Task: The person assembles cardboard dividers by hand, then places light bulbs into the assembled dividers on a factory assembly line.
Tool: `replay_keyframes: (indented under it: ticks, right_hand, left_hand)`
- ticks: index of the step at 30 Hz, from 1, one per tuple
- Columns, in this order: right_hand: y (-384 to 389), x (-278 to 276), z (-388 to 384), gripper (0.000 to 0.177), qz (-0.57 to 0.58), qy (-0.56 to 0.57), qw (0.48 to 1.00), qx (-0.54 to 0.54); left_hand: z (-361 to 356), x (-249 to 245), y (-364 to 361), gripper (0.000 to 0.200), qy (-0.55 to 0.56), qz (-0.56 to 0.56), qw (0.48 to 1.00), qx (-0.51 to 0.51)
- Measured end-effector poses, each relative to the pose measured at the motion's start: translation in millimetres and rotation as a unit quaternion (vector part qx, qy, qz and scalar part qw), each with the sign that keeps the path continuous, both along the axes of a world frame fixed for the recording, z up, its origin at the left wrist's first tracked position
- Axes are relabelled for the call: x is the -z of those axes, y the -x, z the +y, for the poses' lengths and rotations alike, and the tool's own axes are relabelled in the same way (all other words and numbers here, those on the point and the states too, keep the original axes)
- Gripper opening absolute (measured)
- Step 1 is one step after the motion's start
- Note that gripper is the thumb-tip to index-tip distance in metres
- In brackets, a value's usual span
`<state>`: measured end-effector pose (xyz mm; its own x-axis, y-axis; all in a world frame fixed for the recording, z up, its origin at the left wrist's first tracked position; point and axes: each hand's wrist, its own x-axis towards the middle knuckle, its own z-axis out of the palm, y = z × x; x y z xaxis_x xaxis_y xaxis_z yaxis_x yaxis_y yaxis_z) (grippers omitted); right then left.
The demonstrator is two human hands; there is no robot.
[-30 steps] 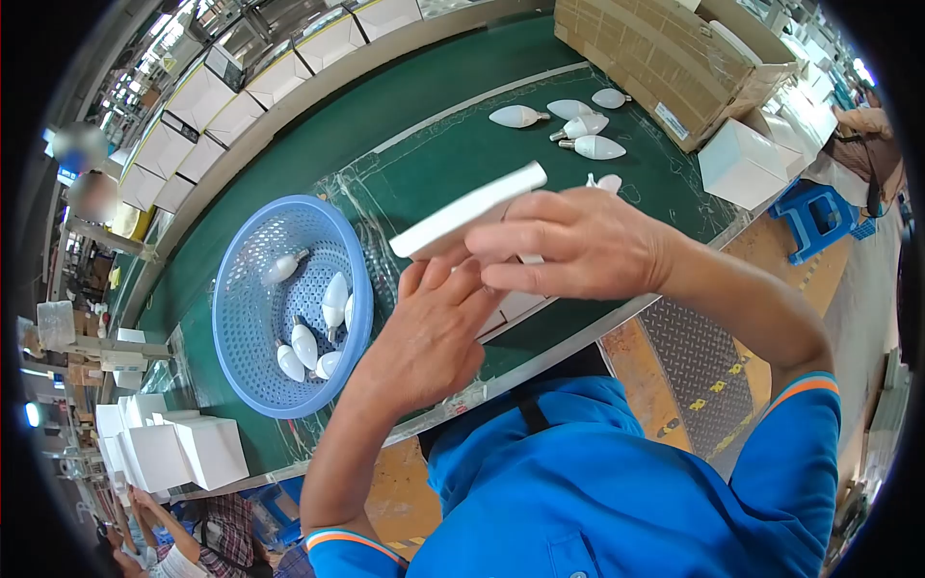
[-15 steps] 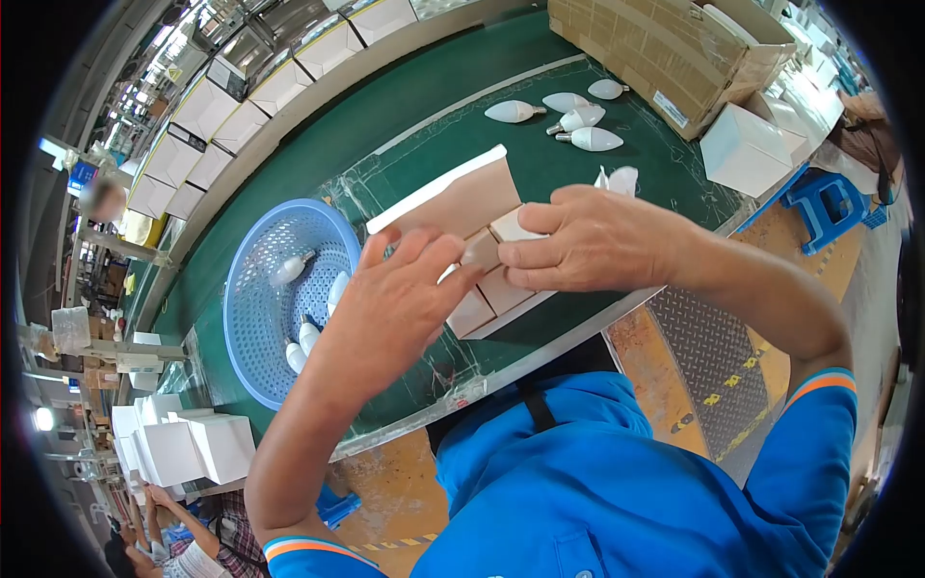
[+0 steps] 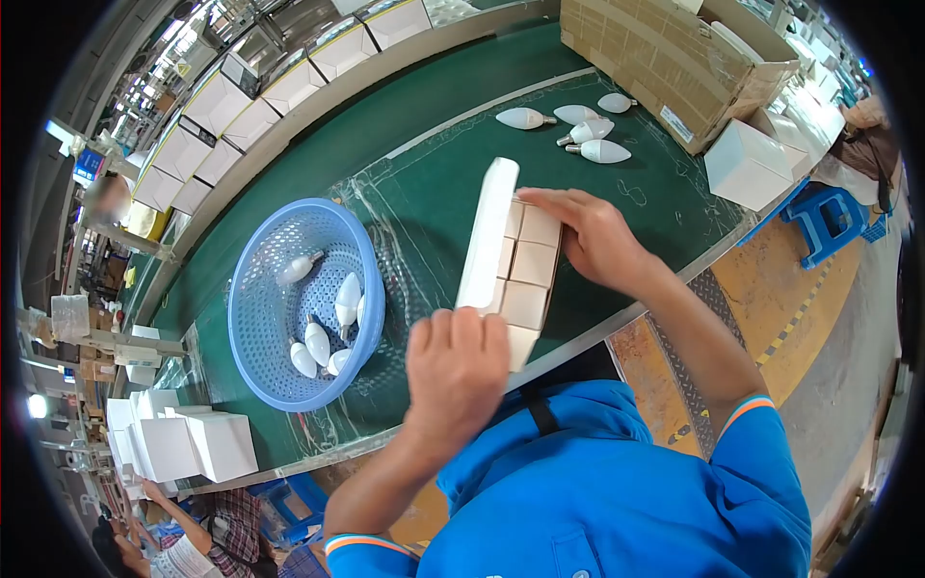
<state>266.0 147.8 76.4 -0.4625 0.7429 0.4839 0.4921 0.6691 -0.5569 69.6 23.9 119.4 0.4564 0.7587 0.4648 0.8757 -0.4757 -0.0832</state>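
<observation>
Green table (image 3: pixel 424 125): carton (image 3: pixel 487 241) on edge, long axis away.

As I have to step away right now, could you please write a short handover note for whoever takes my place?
Left hand: grips the near end of the white carton, held on edge above the green belt.
Right hand: holds its far side, fingers over the tan flaps.
Candle bulbs: several in the blue basket, four loose ones farther along the belt.
Done: carton is in hand, flaps partly folded.
Left: flaps not closed; no bulb visible inside it.
</observation>
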Motion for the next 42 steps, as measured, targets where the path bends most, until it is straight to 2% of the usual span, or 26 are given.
replay_keyframes:
  ticks: [1, 2, 4, 5, 6, 7, 8, 9, 10, 11, 13, 15, 17, 18, 20, 21, 22, 23, 27, 30, 32, 35, 37, 39, 41, 42]
  right_hand:
    - [1.8, -2.4, 7.4, 0.056, 0.009, 0.054, 0.998, -0.034]
    - [0.4, -10.9, 11.3, 0.053, -0.001, 0.102, 0.993, -0.057]
    - [-0.9, -17.8, 15.6, 0.052, 0.028, 0.125, 0.991, -0.041]
    - [-2.9, -20.9, 16.5, 0.051, 0.057, 0.151, 0.986, -0.025]
    - [-6.3, -25.0, 13.1, 0.047, -0.016, 0.099, 0.995, -0.017]
    - [-4.5, -23.1, 7.2, 0.047, -0.021, 0.098, 0.995, -0.015]
    - [1.1, -18.2, 0.0, 0.049, -0.016, 0.072, 0.997, -0.026]
    - [5.3, -12.8, -3.7, 0.052, -0.010, 0.047, 0.998, -0.037]
    - [6.9, -8.6, -0.4, 0.060, -0.003, 0.082, 0.995, -0.050]
    - [9.1, -5.8, 1.7, 0.060, -0.001, 0.083, 0.995, -0.049]
    - [14.3, -2.0, 4.4, 0.061, 0.066, 0.085, 0.991, -0.078]
    - [18.3, -1.6, 5.9, 0.062, 0.073, 0.088, 0.989, -0.093]
    - [17.6, -0.6, 11.8, 0.062, 0.074, 0.088, 0.987, -0.108]
    - [16.2, 3.1, 16.5, 0.059, 0.083, 0.054, 0.989, -0.114]
    - [16.1, -11.1, 10.1, 0.050, 0.108, 0.028, 0.989, -0.100]
    - [13.1, -21.7, 0.4, 0.050, 0.108, 0.030, 0.989, -0.102]
    - [10.5, -30.3, -9.2, 0.047, 0.054, 0.010, 0.998, -0.042]
    - [9.3, -38.7, -18.2, 0.044, 0.002, -0.012, 1.000, 0.017]
    - [19.4, -58.0, -67.7, 0.035, 0.025, 0.004, 0.997, -0.075]
    - [20.0, -53.3, -79.6, 0.032, -0.059, 0.032, 0.985, -0.162]
    - [9.2, -44.5, -73.4, 0.033, -0.095, -0.070, 0.984, -0.130]
    - [-8.5, -31.6, -59.2, 0.036, -0.035, -0.133, 0.986, -0.094]
    - [-14.5, -23.9, -51.7, 0.035, -0.029, -0.134, 0.986, -0.097]
    - [-16.0, -25.3, -43.7, 0.027, -0.049, -0.238, 0.967, -0.072]
    - [-15.2, -20.8, -27.5, 0.036, -0.024, -0.268, 0.963, -0.020]
    - [-13.6, -17.3, -24.5, 0.042, -0.023, -0.260, 0.965, 0.000]
  left_hand:
    - [-4.1, -0.2, -12.3, 0.023, -0.005, 0.000, 0.999, -0.054]
    - [-6.2, 2.0, -23.7, 0.023, -0.008, 0.000, 0.999, -0.054]
    - [-7.6, 4.2, -38.9, 0.032, -0.016, 0.025, 0.989, -0.143]
    - [-10.8, 0.0, -39.1, 0.032, -0.018, 0.022, 0.990, -0.141]
    - [-15.5, -13.0, -41.2, 0.039, 0.040, 0.009, 0.988, -0.148]
    - [-19.5, -25.6, -43.3, 0.047, 0.099, -0.004, 0.983, -0.153]
    - [-22.9, -36.5, -43.9, 0.047, 0.099, -0.008, 0.983, -0.151]
    - [-26.7, -47.5, -43.3, 0.052, 0.164, 0.019, 0.977, -0.137]
    - [-28.8, -55.8, -43.1, 0.058, 0.228, 0.048, 0.965, -0.123]
    - [-29.0, -61.2, -44.2, 0.058, 0.228, 0.050, 0.964, -0.123]
    - [-25.9, -69.8, -48.9, 0.059, 0.122, 0.063, 0.990, -0.021]
    - [-12.2, -73.1, -58.2, 0.054, 0.145, 0.090, 0.985, 0.010]
    - [23.4, -72.3, -63.6, 0.042, 0.019, 0.103, 0.984, 0.145]
    - [39.1, -74.2, -61.7, 0.032, 0.080, 0.089, 0.984, 0.133]
    - [69.2, -80.2, -40.0, 0.018, 0.106, 0.011, 0.988, 0.111]
    - [76.5, -73.6, -25.9, 0.018, 0.111, 0.059, 0.992, 0.033]
    - [78.0, -76.3, -8.5, 0.027, 0.185, 0.085, 0.979, 0.003]
    - [76.5, -75.9, 5.3, 0.027, 0.185, 0.085, 0.979, -0.002]
    - [60.6, -48.7, 34.1, 0.043, 0.189, 0.052, 0.977, -0.081]
    - [52.1, -36.6, 39.3, 0.049, 0.219, -0.011, 0.966, -0.134]
    - [45.0, -26.9, 39.4, 0.050, 0.238, -0.043, 0.957, -0.159]
    - [22.6, 0.9, 38.4, 0.058, 0.197, -0.111, 0.959, -0.173]
    - [7.2, 12.8, 30.3, 0.067, 0.109, -0.171, 0.964, -0.175]
    - [-6.9, 9.2, 19.9, 0.077, 0.121, -0.166, 0.961, -0.183]
    - [-17.6, 7.5, 13.2, 0.079, 0.141, -0.194, 0.953, -0.185]
    - [-21.2, 1.2, 10.5, 0.080, 0.199, -0.191, 0.939, -0.206]
